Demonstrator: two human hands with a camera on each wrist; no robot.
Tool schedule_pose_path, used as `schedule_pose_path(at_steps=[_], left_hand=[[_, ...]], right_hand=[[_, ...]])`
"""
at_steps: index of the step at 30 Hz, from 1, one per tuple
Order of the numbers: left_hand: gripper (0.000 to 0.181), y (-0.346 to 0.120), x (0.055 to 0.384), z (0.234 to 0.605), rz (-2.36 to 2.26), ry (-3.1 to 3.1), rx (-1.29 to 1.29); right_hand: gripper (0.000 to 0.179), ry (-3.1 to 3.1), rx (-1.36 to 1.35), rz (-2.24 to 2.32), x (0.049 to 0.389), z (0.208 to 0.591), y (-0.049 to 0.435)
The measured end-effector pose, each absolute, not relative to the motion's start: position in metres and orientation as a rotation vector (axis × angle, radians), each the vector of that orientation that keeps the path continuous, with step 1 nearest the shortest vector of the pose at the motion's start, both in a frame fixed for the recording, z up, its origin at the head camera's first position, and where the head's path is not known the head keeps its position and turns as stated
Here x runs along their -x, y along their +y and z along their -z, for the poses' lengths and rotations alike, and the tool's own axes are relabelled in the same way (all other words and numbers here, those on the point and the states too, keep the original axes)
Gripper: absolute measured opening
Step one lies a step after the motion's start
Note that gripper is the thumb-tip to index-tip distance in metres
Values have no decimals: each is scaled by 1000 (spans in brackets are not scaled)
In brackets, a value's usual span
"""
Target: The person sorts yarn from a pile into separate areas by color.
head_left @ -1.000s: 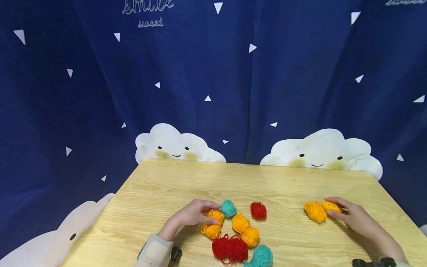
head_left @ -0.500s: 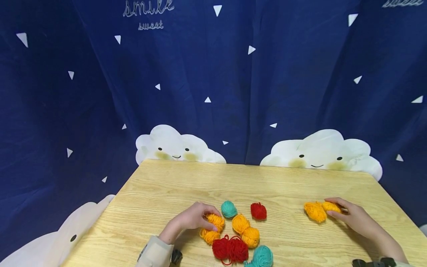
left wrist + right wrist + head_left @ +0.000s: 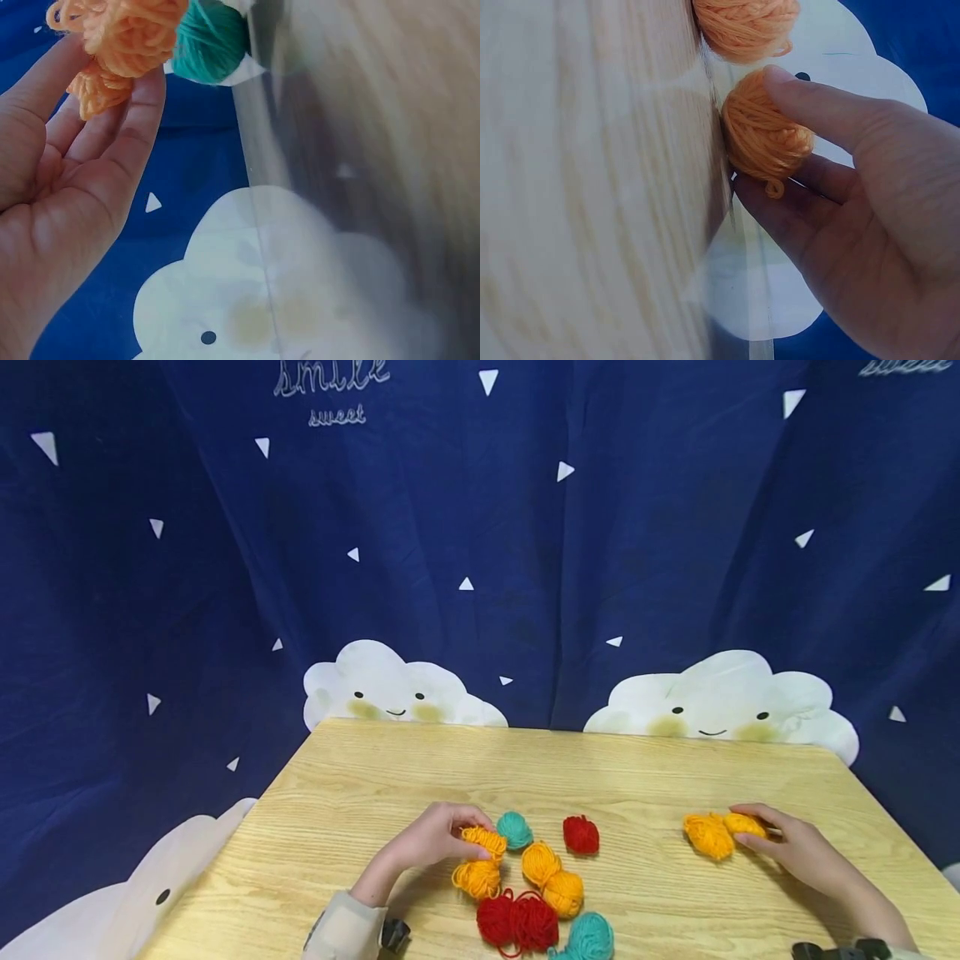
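Note:
My left hand (image 3: 438,837) pinches an orange-yellow yarn ball (image 3: 486,841) between thumb and fingers at the left of the cluster. A second, looser orange ball (image 3: 477,879) sits just below it in the head view. In the left wrist view, strands of the orange yarn (image 3: 133,36) bulge over the fingertips, and a teal yarn ball (image 3: 211,41) shows beyond them. Far to the right, my right hand (image 3: 798,847) grips another orange yarn ball (image 3: 765,127), thumb on one side and fingers on the other. A further orange ball (image 3: 709,836) lies right beside that one.
Two more orange balls (image 3: 562,892) lie mid-table, with a red pair (image 3: 517,920) and a teal ball (image 3: 590,935) nearer the front. A single red ball (image 3: 581,835) sits farther back. The wooden table (image 3: 637,777) ends at a dark blue curtain (image 3: 450,510).
My left hand dipped and then rose slightly, and the orange yarn ball in it has turned and shifted. My right hand stays on its yarn ball.

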State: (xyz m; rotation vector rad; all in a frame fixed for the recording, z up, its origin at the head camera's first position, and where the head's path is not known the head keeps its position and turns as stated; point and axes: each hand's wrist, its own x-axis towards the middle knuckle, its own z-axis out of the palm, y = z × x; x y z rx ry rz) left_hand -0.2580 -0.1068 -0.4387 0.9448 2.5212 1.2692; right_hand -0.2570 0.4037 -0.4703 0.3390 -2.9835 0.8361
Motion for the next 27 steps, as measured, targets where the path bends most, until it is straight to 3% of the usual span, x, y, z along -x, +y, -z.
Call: schedule_pose_path(at_steps=[7,27], left_hand=[[23,-90,263,435,-1246,2506,-991],[25,16,272,392,-1010,2511,-1278]], right_hand=[[52,-2969,-341,-762,258,469,402],[49,-2961,-351,-781,256,470,405]])
